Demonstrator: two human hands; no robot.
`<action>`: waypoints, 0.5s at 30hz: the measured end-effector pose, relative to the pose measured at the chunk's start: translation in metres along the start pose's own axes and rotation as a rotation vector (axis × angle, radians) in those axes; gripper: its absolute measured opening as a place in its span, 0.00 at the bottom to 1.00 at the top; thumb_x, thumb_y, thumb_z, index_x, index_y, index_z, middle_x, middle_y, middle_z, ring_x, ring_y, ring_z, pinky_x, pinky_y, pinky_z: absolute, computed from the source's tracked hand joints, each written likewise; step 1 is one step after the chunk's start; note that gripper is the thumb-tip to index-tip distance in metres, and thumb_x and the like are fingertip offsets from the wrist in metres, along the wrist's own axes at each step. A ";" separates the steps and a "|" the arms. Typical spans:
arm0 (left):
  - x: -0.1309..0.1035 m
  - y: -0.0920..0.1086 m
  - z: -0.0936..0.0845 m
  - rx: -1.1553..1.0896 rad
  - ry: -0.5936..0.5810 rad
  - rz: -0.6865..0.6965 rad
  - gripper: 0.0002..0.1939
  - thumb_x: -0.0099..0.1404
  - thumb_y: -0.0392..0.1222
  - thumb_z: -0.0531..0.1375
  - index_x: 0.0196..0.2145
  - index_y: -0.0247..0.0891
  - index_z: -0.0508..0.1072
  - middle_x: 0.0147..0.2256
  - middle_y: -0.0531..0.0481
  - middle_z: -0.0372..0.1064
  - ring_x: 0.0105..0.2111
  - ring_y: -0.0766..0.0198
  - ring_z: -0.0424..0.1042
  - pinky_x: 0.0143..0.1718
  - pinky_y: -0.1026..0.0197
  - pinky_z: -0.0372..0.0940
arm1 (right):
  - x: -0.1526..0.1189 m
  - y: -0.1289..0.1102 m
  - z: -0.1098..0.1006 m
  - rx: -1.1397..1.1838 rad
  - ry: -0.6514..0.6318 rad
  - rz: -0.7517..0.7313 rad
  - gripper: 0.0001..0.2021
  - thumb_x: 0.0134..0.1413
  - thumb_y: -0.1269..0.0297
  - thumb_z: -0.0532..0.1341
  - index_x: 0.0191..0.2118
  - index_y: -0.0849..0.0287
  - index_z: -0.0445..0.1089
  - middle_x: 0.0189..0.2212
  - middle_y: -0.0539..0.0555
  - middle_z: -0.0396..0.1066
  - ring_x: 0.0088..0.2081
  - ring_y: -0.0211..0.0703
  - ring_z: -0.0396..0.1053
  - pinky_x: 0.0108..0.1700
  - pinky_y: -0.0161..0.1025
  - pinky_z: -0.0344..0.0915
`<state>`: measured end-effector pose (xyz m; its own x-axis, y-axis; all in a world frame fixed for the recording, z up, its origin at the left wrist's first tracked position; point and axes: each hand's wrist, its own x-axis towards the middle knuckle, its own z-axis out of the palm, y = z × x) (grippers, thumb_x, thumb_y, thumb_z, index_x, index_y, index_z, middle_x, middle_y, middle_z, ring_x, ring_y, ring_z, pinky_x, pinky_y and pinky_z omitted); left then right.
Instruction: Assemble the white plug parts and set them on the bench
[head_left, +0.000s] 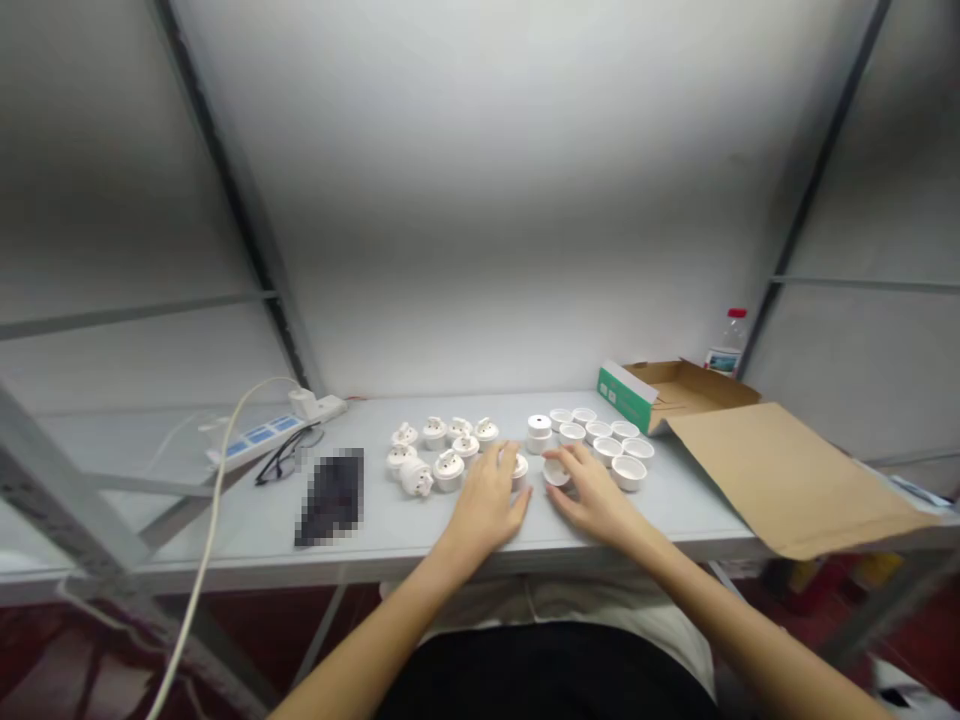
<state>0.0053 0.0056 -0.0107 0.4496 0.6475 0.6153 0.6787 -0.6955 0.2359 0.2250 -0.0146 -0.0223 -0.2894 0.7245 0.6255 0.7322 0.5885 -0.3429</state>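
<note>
Two hands rest palm-down on the table (247, 530): my left hand (489, 502) lies flat and loose, touching a white plug piece (520, 468). My right hand (592, 497) has fingers spread, gripping nothing, fingertips against a small white cup (556, 473) near the middle.

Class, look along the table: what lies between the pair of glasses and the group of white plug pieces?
In the head view, a dark pixelated object lies on the table between the glasses and the white plug pieces.
</note>
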 end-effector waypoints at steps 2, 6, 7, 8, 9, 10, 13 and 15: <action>0.000 0.000 -0.001 -0.054 -0.068 -0.021 0.29 0.70 0.40 0.60 0.66 0.42 0.60 0.59 0.39 0.67 0.58 0.47 0.71 0.60 0.44 0.68 | 0.000 0.002 0.002 0.050 -0.077 -0.009 0.19 0.65 0.68 0.60 0.60 0.54 0.67 0.51 0.60 0.71 0.52 0.56 0.72 0.55 0.53 0.71; 0.002 0.007 -0.007 -0.155 -0.140 -0.041 0.23 0.72 0.38 0.58 0.63 0.42 0.64 0.55 0.41 0.69 0.53 0.50 0.74 0.56 0.46 0.70 | -0.002 0.004 0.007 0.176 -0.078 -0.040 0.25 0.65 0.72 0.58 0.65 0.52 0.60 0.57 0.62 0.69 0.58 0.58 0.70 0.60 0.57 0.69; 0.003 0.009 -0.009 -0.186 -0.153 -0.030 0.22 0.72 0.37 0.58 0.63 0.42 0.65 0.54 0.42 0.69 0.52 0.50 0.74 0.56 0.47 0.70 | -0.003 0.005 0.008 0.203 -0.064 -0.042 0.27 0.65 0.72 0.58 0.67 0.52 0.57 0.59 0.63 0.68 0.59 0.58 0.70 0.61 0.58 0.68; 0.004 0.010 -0.011 -0.217 -0.160 -0.014 0.22 0.73 0.36 0.57 0.63 0.43 0.66 0.53 0.42 0.69 0.51 0.51 0.74 0.55 0.48 0.71 | -0.003 0.005 0.009 0.221 -0.047 -0.037 0.28 0.64 0.71 0.59 0.67 0.53 0.54 0.60 0.64 0.67 0.59 0.59 0.70 0.60 0.59 0.68; 0.004 0.011 -0.012 -0.246 -0.164 0.007 0.23 0.73 0.35 0.56 0.64 0.43 0.66 0.53 0.42 0.68 0.51 0.52 0.73 0.55 0.49 0.71 | -0.003 0.006 0.010 0.233 -0.033 -0.025 0.28 0.64 0.70 0.60 0.67 0.55 0.53 0.59 0.65 0.68 0.58 0.59 0.71 0.59 0.60 0.69; 0.005 0.012 -0.013 -0.265 -0.166 0.029 0.25 0.73 0.33 0.55 0.65 0.44 0.65 0.53 0.42 0.68 0.51 0.52 0.73 0.56 0.49 0.70 | -0.003 0.007 0.011 0.242 -0.025 -0.006 0.27 0.63 0.68 0.62 0.65 0.56 0.54 0.56 0.65 0.70 0.55 0.59 0.72 0.57 0.59 0.71; 0.005 0.012 -0.013 -0.261 -0.154 0.083 0.33 0.70 0.28 0.54 0.70 0.46 0.60 0.55 0.42 0.68 0.55 0.52 0.71 0.59 0.49 0.68 | -0.002 0.006 0.009 0.267 -0.022 0.036 0.22 0.61 0.63 0.67 0.57 0.56 0.62 0.48 0.60 0.74 0.46 0.56 0.75 0.48 0.52 0.74; 0.005 0.010 -0.013 -0.235 -0.132 0.101 0.38 0.66 0.27 0.56 0.71 0.45 0.57 0.58 0.42 0.68 0.58 0.51 0.69 0.63 0.47 0.65 | 0.000 0.003 0.005 0.268 -0.022 0.030 0.20 0.61 0.61 0.69 0.54 0.55 0.65 0.46 0.58 0.74 0.43 0.54 0.74 0.45 0.49 0.74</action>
<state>0.0063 -0.0023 0.0042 0.5906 0.5952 0.5449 0.4801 -0.8019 0.3556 0.2243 -0.0107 -0.0274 -0.2857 0.7489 0.5979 0.5522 0.6386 -0.5360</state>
